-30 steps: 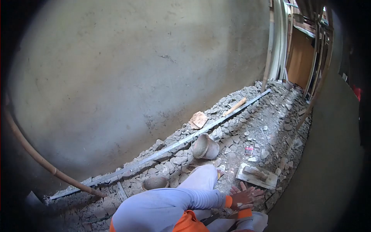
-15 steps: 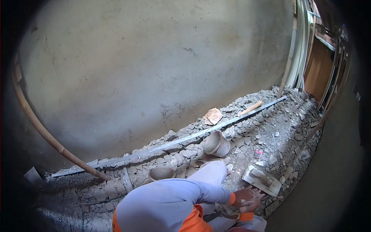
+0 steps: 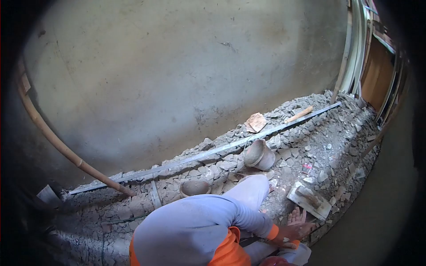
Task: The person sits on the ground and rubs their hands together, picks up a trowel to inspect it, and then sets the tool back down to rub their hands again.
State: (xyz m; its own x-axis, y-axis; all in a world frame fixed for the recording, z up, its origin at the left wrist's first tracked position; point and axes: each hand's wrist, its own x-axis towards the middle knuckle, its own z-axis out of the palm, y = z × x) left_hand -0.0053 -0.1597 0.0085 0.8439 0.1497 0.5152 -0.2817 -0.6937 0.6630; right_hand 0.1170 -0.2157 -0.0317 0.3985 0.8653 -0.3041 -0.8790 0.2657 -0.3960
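My left hand (image 3: pixel 284 234), in a grey sleeve with an orange cuff, lies across the wrist area of my right hand. How its fingers lie I cannot make out. My right hand (image 3: pixel 297 216) is turned palm up with its fingers stretched out and spread, and nothing rests on it. Just beyond my fingers, a plastering float (image 3: pixel 327 209) with a pale rectangular plate and a brown handle lies on the rubble. My bent knee (image 3: pixel 254 188) in grey trousers is to the left of the hands.
Broken rubble (image 3: pixel 341 146) covers the floor along a plastered wall (image 3: pixel 186 80). A bucket (image 3: pixel 265 158) leans there, with a bowl-like container (image 3: pixel 195 188) nearby. A long metal straightedge (image 3: pixel 213 151) lies parallel to the wall. Bamboo poles (image 3: pixel 73 156) stand at the left and right.
My hands were pressed together beside the float. Now the right hand's fingers are spread palm up, and the left has slid back towards its wrist. The view has shifted slightly.
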